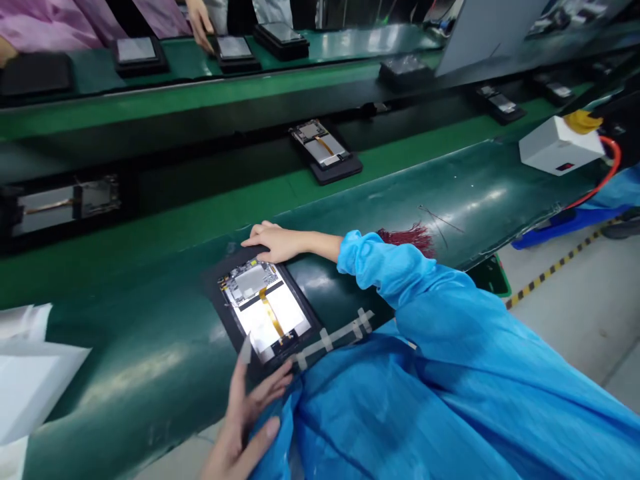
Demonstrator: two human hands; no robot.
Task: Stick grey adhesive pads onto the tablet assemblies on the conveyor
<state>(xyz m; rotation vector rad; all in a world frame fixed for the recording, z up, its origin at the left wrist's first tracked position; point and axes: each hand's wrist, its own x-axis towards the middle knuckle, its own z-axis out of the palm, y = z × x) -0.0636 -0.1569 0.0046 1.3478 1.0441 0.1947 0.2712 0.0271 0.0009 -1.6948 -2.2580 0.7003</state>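
Observation:
An opened tablet (265, 310), with its circuit board and an orange flex cable showing, lies in a black tray (220, 293) on the dark green bench (150, 360). My right hand (273, 241), in a blue sleeve, reaches across and curls its fingers over the tray's far corner. My left hand (245, 413) comes up from below with its fingers stretched apart, touching the tray's near edge. A small pale sliver (245, 348) sits at its index fingertip; I cannot tell whether it is held.
A green conveyor (200, 200) behind the bench carries more opened tablets in trays (325, 150). Another person's hand (200, 23) works at the far belt. A white box (557, 143) with a red cable stands at the right, red wires (407, 237) near my elbow, white sheets (30, 373) at the left.

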